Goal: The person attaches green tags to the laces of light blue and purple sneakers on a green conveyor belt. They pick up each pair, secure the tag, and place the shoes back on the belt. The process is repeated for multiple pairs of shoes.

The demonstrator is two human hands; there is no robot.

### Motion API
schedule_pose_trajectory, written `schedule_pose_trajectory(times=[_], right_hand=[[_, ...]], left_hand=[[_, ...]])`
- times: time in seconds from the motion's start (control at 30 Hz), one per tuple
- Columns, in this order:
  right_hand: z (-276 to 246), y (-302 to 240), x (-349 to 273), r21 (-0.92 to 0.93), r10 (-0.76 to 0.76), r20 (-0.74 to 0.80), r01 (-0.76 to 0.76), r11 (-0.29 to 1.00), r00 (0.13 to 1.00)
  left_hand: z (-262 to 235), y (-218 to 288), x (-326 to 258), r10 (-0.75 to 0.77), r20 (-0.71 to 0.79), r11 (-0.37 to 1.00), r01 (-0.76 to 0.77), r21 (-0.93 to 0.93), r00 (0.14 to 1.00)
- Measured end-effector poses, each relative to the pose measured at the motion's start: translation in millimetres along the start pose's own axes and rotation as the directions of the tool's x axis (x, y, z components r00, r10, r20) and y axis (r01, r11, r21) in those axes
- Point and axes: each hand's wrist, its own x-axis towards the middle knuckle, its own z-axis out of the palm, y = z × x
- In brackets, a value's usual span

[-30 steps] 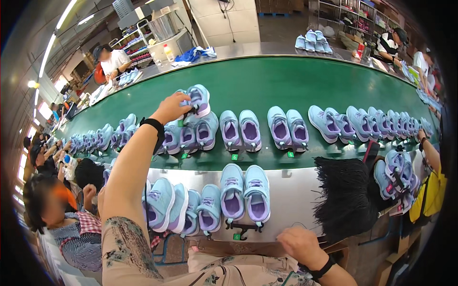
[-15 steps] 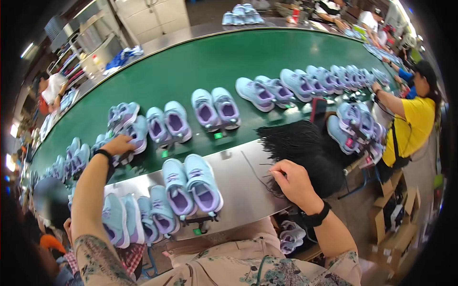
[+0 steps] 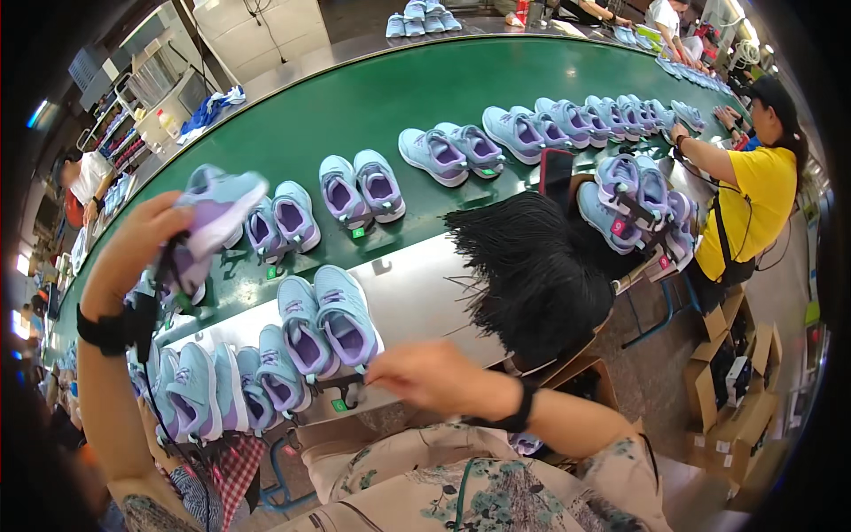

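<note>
My left hand [image 3: 142, 239] grips light-blue and purple sneakers [image 3: 222, 199] and holds them up above the green belt, tilted and blurred; a second sneaker hangs lower, partly behind the hand. My right hand [image 3: 434, 377], smeared by motion, has its fingers curled together at the ledge's near edge. Whatever it pinches is too small to make out. Just left of it stands a pair of sneakers [image 3: 324, 319] with a black plastic hanger [image 3: 341, 383] and a green tag. To the far right of that pair lies a thick bundle of thin black cords [image 3: 519, 257].
The green conveyor belt [image 3: 355, 97] carries several sneaker pairs in a row. More sneakers [image 3: 195, 390] crowd the metal ledge [image 3: 417, 284] at left. A dark phone-like slab [image 3: 556, 173] stands behind the cords, beside piled sneakers [image 3: 634, 199]. A person in yellow [image 3: 758, 195] works at right, near cardboard boxes [image 3: 736, 426].
My left hand has lifted sneakers off the belt, up and to the left. My right hand has moved left from the cord bundle to beside the pair on the ledge.
</note>
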Motion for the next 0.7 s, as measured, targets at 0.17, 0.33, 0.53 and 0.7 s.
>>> schedule_pose_trajectory(times=[0.17, 0.33, 0.53, 0.7], right_hand=[[80, -7, -18, 0.218, -0.291, 0.274, 0.236, 0.947, 0.916], [66, -45, -50, 0.707, -0.32, 0.471, -0.134, 0.694, 0.822], [-59, -71, -106, 0.594, 0.01, 0.442, -0.301, 0.746, 0.897], [-78, -41, -126, 0.11, 0.375, -0.222, -0.359, 0.927, 0.9]], left_hand=[[117, 82, -32, 0.274, 0.079, 0.946, -0.283, 0.159, 0.959], [232, 78, -36, 0.438, 0.094, 0.844, -0.445, 0.299, 0.894], [321, 24, -43, 0.513, -0.068, 0.794, -0.442, 0.418, 0.856], [319, 38, -77, 0.604, -0.159, 0.744, -0.48, 0.466, 0.781]])
